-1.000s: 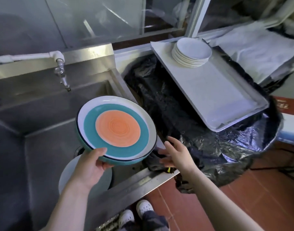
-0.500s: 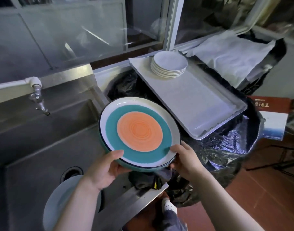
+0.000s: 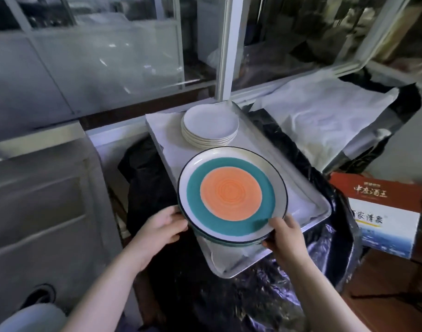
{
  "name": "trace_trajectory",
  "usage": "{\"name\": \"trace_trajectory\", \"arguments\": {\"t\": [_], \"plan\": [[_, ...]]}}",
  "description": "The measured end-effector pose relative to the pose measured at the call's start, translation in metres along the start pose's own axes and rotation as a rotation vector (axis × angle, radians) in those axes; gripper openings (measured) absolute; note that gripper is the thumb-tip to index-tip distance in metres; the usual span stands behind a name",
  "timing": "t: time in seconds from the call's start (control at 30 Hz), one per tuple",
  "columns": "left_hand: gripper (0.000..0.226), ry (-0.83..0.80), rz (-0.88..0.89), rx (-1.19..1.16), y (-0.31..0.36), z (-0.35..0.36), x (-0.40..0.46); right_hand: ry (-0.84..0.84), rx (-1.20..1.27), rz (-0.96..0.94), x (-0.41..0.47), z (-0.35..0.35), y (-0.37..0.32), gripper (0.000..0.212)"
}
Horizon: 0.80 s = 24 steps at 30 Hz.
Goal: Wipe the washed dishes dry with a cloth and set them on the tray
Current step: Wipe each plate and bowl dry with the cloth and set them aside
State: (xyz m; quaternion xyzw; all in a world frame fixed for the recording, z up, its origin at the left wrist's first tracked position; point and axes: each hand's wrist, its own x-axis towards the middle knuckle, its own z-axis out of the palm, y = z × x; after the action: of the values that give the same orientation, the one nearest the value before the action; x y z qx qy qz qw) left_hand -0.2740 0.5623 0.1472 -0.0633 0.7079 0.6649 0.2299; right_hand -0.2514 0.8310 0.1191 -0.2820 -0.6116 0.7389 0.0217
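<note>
The plates, a small stack with an orange-and-teal one on top, are held over the near half of the tray. The left hand grips the rim at 8 o'clock, the right hand at 5. Setting-down step: lower them flat, short of the white stack at 12.

One round orange-and-teal banded ceramic plate, maybe more stacked beneath; about five plain white plates in one stack; one rectangular metal tray; one red-and-white printed cardboard box.
</note>
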Motion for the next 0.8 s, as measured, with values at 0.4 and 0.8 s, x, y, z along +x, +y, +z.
{"name": "trace_trajectory", "arguments": {"t": [0.4,0.8], "plan": [[0.032,0.298,-0.061,0.065,-0.005,0.019,0.062,0.056,-0.034,0.156,0.114,-0.021,0.002,0.020],[0.030,0.371,-0.027,-0.041,0.001,0.037,0.069,-0.039,-0.163,0.313,0.145,-0.026,0.008,0.014]]}}
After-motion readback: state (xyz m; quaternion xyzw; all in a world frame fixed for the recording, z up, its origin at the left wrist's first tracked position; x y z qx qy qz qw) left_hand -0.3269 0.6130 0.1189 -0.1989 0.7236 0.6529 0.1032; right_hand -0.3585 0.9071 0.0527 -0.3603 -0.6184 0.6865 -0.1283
